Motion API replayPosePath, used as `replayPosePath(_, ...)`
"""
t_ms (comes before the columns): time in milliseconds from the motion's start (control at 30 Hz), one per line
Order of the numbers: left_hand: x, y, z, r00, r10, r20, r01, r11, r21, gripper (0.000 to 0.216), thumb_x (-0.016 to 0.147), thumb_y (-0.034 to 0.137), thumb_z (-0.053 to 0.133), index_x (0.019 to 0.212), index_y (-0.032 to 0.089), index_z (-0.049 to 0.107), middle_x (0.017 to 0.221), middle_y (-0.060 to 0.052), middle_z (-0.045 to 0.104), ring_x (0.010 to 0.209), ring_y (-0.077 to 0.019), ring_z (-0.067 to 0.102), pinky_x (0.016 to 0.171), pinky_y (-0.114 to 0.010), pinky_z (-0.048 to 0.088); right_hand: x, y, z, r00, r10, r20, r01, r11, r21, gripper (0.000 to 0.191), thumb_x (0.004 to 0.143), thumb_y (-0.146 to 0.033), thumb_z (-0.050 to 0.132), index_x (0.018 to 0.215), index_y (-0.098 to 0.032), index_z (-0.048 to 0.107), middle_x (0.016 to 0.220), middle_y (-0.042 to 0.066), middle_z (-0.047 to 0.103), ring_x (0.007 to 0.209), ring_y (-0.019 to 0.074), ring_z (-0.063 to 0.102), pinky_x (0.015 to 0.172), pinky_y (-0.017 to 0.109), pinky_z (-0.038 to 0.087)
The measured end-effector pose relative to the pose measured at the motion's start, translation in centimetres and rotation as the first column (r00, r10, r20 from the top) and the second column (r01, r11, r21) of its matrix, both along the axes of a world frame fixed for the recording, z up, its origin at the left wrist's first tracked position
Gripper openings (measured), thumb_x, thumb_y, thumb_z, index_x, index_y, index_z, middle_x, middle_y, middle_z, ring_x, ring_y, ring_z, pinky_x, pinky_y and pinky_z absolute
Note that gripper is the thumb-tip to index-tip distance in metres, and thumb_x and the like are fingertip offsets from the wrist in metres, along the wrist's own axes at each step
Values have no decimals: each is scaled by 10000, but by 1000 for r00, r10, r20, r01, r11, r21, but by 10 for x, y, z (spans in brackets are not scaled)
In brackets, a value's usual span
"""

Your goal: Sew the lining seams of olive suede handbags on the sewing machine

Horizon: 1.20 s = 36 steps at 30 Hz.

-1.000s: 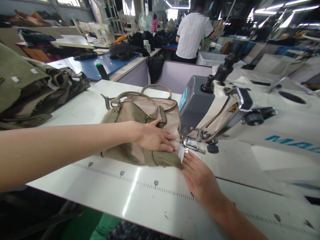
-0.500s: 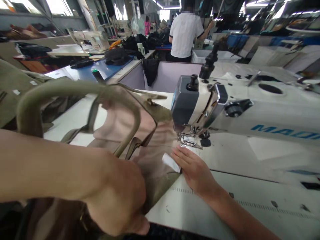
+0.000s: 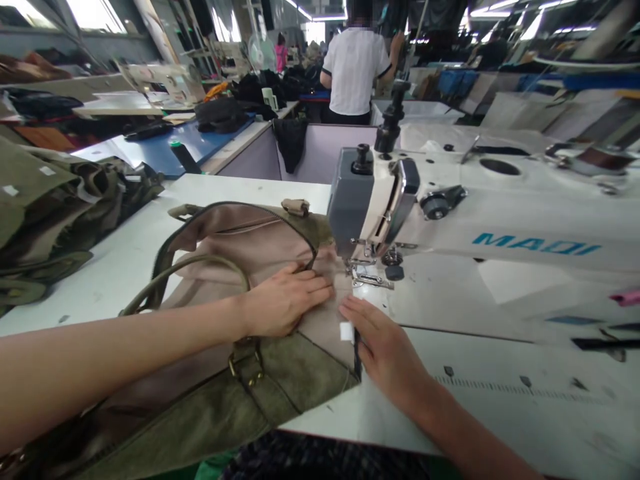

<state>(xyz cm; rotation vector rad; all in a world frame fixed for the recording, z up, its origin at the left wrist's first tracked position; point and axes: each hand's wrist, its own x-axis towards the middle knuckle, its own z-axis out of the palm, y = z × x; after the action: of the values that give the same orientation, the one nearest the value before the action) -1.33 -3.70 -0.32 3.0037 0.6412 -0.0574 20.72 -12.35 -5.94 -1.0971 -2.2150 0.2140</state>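
Observation:
An olive-green bag (image 3: 215, 393) with a pinkish-beige lining lies opened out on the white sewing table, its edge running under the presser foot (image 3: 370, 279) of a sewing machine (image 3: 370, 200). Flat on the lining rests my left hand (image 3: 285, 299), fingers stretched toward the needle area. My right hand (image 3: 377, 337) lies at the bag's right edge just in front of the foot, fingers extended and touching the fabric. Beside its fingertips is a small white label (image 3: 347, 331). A rolled handle (image 3: 200, 263) arches over the lining to the left of my left hand.
More olive bag pieces (image 3: 45, 207) are heaped on the left. Behind them, a green-topped thread cone (image 3: 183, 157) stands near a blue table surface (image 3: 215, 137). A person in a white shirt (image 3: 354, 70) stands farther back, facing away.
My left hand has moved from the near edge up onto the lining, and the bag now lies flatter. The handle has dropped lower. My right hand stays near the presser foot.

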Motion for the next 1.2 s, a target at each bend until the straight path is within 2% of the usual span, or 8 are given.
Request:
replayPosePath(200,2,4,1,1000,-18,20,18,1000,-19,503,776,102,506,1277,132,506,1111,-97,620,1077,-246,550,1086,-461,242,0,1,3,996,58,63,-59,998,18,547,790,35,390,1277,-115,591,1277,142,631,1241,249,552,1052,477,483)
replayPosePath(300,1,0,0,999,-12,-31,11,999,-37,722,769,104,536,1464,159,348,1201,-111,576,1136,-263,528,1080,-460,291,2,0,5,985,103,141,-110,993,38,539,811,41,379,1292,-113,567,1283,138,631,1247,250,549,1053,498,473)
replayPosePath(500,-6,-6,-5,996,46,-83,-51,997,-59,681,868,122,460,1522,180,279,1528,-103,360,1371,-290,351,1145,-482,257,7,3,0,963,98,250,-110,993,37,502,851,33,339,1298,-72,542,1341,162,587,1281,277,517,1045,538,468)
replayPosePath(733,-6,46,-11,992,-51,-118,39,994,-103,705,863,65,431,1536,158,241,1601,-82,228,1458,-238,239,1187,-406,219,5,17,-1,954,55,294,-47,998,-34,617,806,40,338,1416,-19,410,1465,209,442,1392,288,369,1108,562,385)
replayPosePath(867,-3,64,8,982,-89,-164,67,988,-136,712,852,44,445,1526,179,259,1588,-83,266,1456,-217,260,1165,-400,248,5,14,2,963,30,268,-27,1000,-15,616,840,33,316,1455,4,334,1499,236,376,1430,298,287,1124,589,345)
replayPosePath(1000,-2,-2,44,950,45,-309,-79,992,-100,339,975,362,438,1014,158,707,1007,-106,716,980,-256,652,915,-395,463,1,-3,7,976,154,156,-149,988,-42,563,850,40,324,1394,-45,438,1389,178,519,1393,272,346,1157,565,312)
replayPosePath(1067,-5,-56,52,907,101,-409,-117,993,-14,425,937,476,473,852,139,716,766,-128,690,707,-267,645,747,-419,492,-5,-13,10,983,169,65,-162,981,-105,577,828,46,325,1370,-85,472,1320,148,560,1337,253,413,1150,535,342)
replayPosePath(1200,-13,-121,50,922,112,-371,-126,992,-12,372,871,465,583,981,134,712,831,-138,694,720,-267,643,747,-410,498,-13,-27,21,994,105,-22,-108,970,-218,588,808,16,358,1375,-94,465,1237,155,575,1181,260,524,1053,489,470)
